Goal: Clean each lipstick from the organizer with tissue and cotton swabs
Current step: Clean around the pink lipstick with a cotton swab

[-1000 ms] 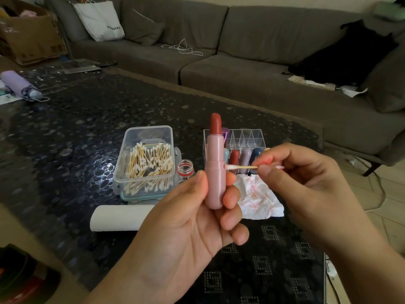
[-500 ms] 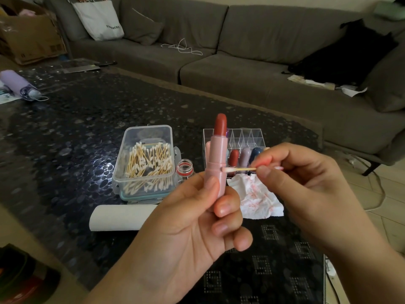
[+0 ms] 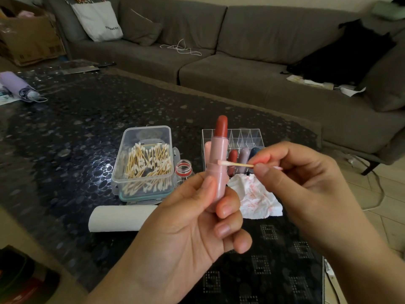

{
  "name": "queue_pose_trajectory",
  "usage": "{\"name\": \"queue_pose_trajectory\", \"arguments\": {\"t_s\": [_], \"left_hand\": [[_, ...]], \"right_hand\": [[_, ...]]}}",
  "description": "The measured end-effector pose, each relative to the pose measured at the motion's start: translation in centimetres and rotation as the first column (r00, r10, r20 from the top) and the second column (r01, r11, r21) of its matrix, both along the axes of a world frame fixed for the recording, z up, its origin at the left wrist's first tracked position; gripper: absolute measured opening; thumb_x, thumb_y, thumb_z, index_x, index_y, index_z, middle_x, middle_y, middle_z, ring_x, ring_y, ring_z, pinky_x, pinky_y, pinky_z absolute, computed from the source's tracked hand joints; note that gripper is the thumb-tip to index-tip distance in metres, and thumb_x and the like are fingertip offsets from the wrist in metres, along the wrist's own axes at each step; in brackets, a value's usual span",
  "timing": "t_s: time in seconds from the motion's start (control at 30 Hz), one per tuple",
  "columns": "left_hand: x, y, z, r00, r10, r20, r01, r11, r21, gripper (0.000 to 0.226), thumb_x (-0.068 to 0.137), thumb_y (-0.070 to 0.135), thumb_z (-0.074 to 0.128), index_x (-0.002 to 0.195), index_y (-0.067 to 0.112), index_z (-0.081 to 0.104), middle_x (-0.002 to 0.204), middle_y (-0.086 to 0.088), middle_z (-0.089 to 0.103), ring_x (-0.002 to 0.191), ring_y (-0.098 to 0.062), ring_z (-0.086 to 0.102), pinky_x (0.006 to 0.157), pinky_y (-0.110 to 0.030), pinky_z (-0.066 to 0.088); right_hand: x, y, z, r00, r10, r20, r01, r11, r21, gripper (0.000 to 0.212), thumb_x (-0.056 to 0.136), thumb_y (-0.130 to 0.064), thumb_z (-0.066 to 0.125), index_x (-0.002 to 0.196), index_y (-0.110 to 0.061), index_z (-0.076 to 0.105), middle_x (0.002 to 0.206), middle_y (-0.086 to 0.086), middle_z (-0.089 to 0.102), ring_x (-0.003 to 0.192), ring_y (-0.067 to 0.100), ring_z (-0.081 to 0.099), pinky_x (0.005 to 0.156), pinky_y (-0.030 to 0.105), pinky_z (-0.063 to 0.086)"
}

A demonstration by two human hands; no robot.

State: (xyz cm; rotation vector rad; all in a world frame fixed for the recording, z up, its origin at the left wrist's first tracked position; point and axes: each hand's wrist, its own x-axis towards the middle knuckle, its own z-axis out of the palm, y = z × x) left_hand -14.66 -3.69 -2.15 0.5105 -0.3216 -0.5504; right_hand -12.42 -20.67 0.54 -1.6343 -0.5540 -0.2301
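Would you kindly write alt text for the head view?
The left hand holds an open pink lipstick upright while the right hand pinches a cotton swab against its tube, above a dark table.

The left hand [image 3: 192, 218] grips an upright pink plastic lipstick tube [image 3: 217, 172]; the right hand [image 3: 302, 183] pinches a wooden cotton swab [image 3: 235, 164] against it.

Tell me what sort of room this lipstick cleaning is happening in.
Most likely a home living room: a long grey sofa with a cushion stands behind a low dark coffee table, and a tote bag leans on the sofa.
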Motion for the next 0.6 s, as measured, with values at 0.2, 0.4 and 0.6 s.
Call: {"name": "queue_pose_trajectory", "arguments": {"t_s": [0.2, 0.4, 0.6], "left_hand": [[-0.01, -0.08, -0.06, 1.000, 0.005, 0.004, -0.005, 1.000, 0.019, 0.017, 0.096, 0.020, 0.053, 0.106, 0.006, 0.055, 0.078, -0.007, 0.057, 0.065, -0.015, 0.053, 0.063, -0.032, 0.050], [-0.19, -0.56, -0.01, 0.988, 0.105, 0.114, -0.126, 0.972, 0.197, 0.030, 0.088, 0.038, 0.034, 0.092, 0.012, 0.047, 0.063, 0.009, 0.058, 0.054, -0.002, 0.055, 0.053, -0.019, 0.047], [-0.02, -0.48, -0.20, 0.990, 0.116, 0.086, -0.132, 0.969, 0.207, 0.033, 0.089, 0.040, 0.029, 0.089, 0.012, 0.046, 0.060, 0.008, 0.052, 0.051, -0.003, 0.050, 0.052, -0.020, 0.043]], "right_hand": [[0.28, -0.39, 0.04, 0.999, -0.028, -0.029, 0.028, 1.000, 0.013, 0.003, 0.075, -0.020, 0.069, 0.073, -0.020, 0.069, 0.058, -0.010, 0.053, 0.053, -0.001, 0.044, 0.051, 0.010, 0.037], [0.04, 0.00, 0.01, 1.000, 0.020, -0.012, -0.020, 1.000, -0.021, 0.010, 0.076, -0.026, 0.063, 0.075, -0.018, 0.069, 0.059, -0.012, 0.054, 0.056, 0.000, 0.047, 0.056, 0.009, 0.040], [0.12, -0.28, 0.09, 0.999, -0.042, -0.021, 0.041, 0.999, -0.025, 0.005, 0.076, -0.024, 0.069, 0.074, -0.019, 0.069, 0.058, 0.001, 0.049, 0.055, 0.003, 0.045, 0.053, 0.012, 0.039]]}}
